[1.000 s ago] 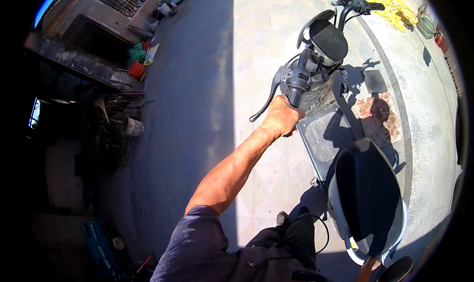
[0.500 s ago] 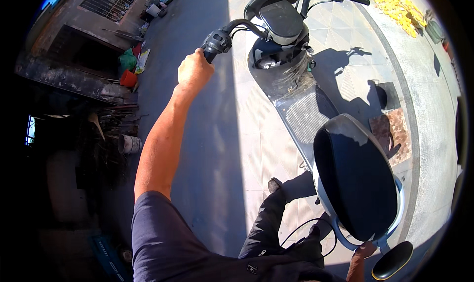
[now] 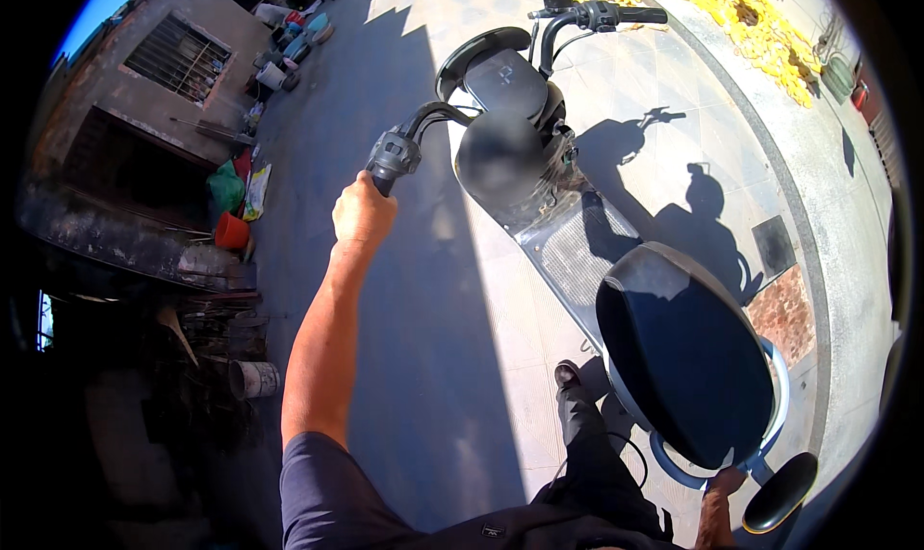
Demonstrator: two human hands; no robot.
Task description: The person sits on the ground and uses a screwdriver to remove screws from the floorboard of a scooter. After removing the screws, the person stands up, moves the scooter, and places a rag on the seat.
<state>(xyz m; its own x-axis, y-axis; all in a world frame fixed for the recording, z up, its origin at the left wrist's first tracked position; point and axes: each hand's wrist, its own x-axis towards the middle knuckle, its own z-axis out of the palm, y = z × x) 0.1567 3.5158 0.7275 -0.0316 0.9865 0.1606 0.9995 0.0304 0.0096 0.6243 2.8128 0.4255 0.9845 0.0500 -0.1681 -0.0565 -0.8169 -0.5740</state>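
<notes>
My left hand (image 3: 364,211) is closed around the left handlebar grip (image 3: 383,181) of an electric scooter, just behind its switch cluster. My left arm stretches forward to it. Low at the right, my right hand (image 3: 724,485) wraps the pale blue grab rail (image 3: 680,474) behind the black seat (image 3: 688,358); its fingers are partly hidden. Beside that hand is an oval black backrest pad (image 3: 780,492) with a yellow edge. Ahead of the seat lie the textured footboard (image 3: 577,247) and the front panel, partly blurred. The right handlebar grip (image 3: 642,16) is free.
Yellow heaps, seemingly corn cobs (image 3: 756,30), lie on the pale strip at the right. A reddish stone slab (image 3: 784,314) and a dark square plate (image 3: 773,245) are set beside the scooter. Along the left wall stand an orange bucket (image 3: 232,230), a white bucket (image 3: 253,380) and stacked wood.
The scooter and I have moved forward over the paving; the slab and buckets sit lower in view. My feet have stepped. Both hands keep their hold.
</notes>
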